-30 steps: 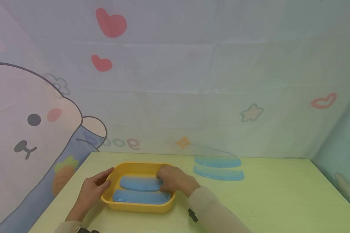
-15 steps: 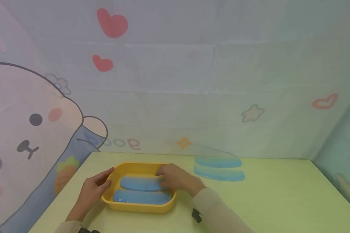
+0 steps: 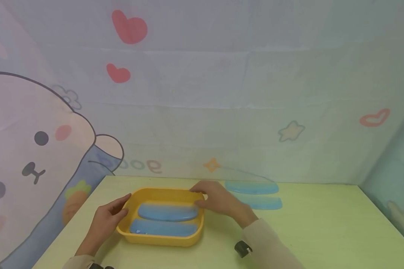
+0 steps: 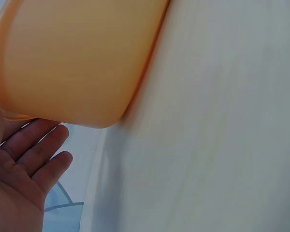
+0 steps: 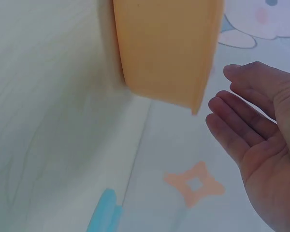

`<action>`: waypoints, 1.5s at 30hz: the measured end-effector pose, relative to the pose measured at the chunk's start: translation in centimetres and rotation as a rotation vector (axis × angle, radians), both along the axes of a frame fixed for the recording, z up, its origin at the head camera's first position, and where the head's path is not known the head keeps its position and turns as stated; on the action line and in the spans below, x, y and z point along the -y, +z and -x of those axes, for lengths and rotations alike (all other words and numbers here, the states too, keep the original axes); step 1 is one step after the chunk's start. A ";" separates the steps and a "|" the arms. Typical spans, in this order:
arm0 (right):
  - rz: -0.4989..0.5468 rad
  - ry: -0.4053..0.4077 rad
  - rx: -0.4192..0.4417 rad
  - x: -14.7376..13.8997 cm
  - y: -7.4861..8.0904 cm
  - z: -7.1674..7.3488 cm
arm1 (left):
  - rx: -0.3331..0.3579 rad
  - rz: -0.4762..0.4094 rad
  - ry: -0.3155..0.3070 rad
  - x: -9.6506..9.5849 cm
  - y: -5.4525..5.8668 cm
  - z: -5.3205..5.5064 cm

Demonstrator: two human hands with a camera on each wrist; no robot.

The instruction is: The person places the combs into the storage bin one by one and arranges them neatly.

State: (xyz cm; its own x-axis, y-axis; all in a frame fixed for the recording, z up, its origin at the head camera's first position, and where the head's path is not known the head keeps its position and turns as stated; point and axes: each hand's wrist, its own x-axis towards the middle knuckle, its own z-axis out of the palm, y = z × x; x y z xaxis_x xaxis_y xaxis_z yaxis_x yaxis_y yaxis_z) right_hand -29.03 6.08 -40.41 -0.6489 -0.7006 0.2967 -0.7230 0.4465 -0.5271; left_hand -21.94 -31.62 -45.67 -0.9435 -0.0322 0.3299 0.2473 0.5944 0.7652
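A yellow plastic tray stands at the left of the table, with two blue combs lying side by side in it, teeth facing each other. My left hand holds the tray's left rim, its thumb over the edge and its fingers along the outside. The left wrist view shows that hand's other fingers loosely extended below the tray wall. My right hand is at the tray's right rim with nothing in it, thumb and fingers apart. Its fingers are relaxed beside the tray wall in the right wrist view.
Two more blue combs, a rear one and a front one, lie on the pale green table right of the tray. My right hand partly covers the front one. A printed cloth backdrop rises behind the table's back edge.
My right hand has come away from the upper comb in the tray and moved right to the rim, uncovering that comb's right end. The left hand has stayed at the left rim.
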 end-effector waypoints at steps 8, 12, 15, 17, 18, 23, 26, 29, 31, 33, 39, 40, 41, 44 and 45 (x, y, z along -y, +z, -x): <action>0.090 -0.053 0.021 -3.6 0.0 -0.7 | 0.006 -0.016 -0.006 -0.2 0.2 -0.1; 0.120 -0.088 0.031 -5.4 -0.3 -1.2 | 0.006 -0.014 -0.006 -0.2 0.2 -0.1; 0.149 -0.114 0.063 -6.6 -0.5 -1.4 | 0.008 -0.018 -0.012 -0.2 0.3 -0.1; 0.163 -0.136 0.076 -7.3 -0.8 -1.6 | 0.007 -0.013 -0.009 -0.2 0.3 -0.1; 0.168 -0.143 0.081 -7.7 -0.9 -1.6 | 0.009 -0.011 -0.009 -0.2 0.4 -0.1; 0.170 -0.179 0.074 -9.2 -1.4 -1.7 | 0.009 0.005 0.003 0.0 0.2 -0.1; 0.162 -0.205 0.067 -10.1 -1.4 -1.7 | -0.003 0.004 -0.008 0.2 0.1 0.0; 0.156 -0.240 0.070 -11.1 -1.4 -1.6 | -0.019 0.001 -0.019 0.3 0.0 0.0; 0.159 -0.256 0.076 -11.6 -1.5 -1.5 | -0.023 -0.005 -0.022 0.3 -0.1 0.0; 0.167 -0.260 0.078 -12.1 -1.5 -1.3 | -0.025 -0.012 -0.020 0.2 -0.1 0.0; 0.165 -0.289 0.105 -13.6 -1.8 -0.8 | -0.023 -0.019 -0.017 0.1 0.0 -0.1; 0.164 -0.296 0.110 -13.9 -1.9 -0.6 | -0.022 -0.019 -0.018 0.0 0.1 -0.1; 0.166 -0.305 0.117 -14.2 -2.1 -0.5 | -0.021 -0.019 -0.016 0.0 0.1 -0.1; 0.171 -0.327 0.135 -15.2 -2.5 -0.2 | -0.023 -0.017 -0.014 0.0 0.1 0.0; 0.171 -0.335 0.139 -15.5 -2.7 -0.1 | -0.024 -0.017 -0.014 0.0 0.1 0.0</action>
